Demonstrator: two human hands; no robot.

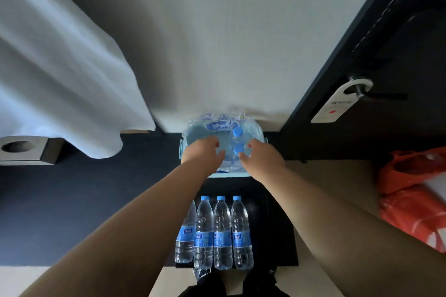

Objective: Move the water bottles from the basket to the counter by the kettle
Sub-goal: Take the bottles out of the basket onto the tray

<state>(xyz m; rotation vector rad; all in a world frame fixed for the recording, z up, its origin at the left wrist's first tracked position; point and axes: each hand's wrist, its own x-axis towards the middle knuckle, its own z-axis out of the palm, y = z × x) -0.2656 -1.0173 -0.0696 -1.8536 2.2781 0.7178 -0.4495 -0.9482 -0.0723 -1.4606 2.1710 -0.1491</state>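
Water bottles (237, 142) upright in a pale blue basket (261, 136) against the wall, two blue caps showing amid loose plastic wrap. Four more bottles (222, 231) standing in a row nearer, on a dark surface below the arms; kettle nowhere visible.

Both hands down in the basket: left hand (201, 154) curled over the near-left rim and contents, fingers bent, grip unclear; right hand (259, 155) with fingers partly spread beside the nearer cap, not clearly closed on anything.

Step in hand, likely: reaching for the next bottles to take out. Next move probably needing a firm wrap below each cap and a straight upward lift clear of wrap and basket wall.

Tight at the back, with wall directly behind and a dark door (362, 128) close at right. Open room toward the body; standing row to avoid knocking.
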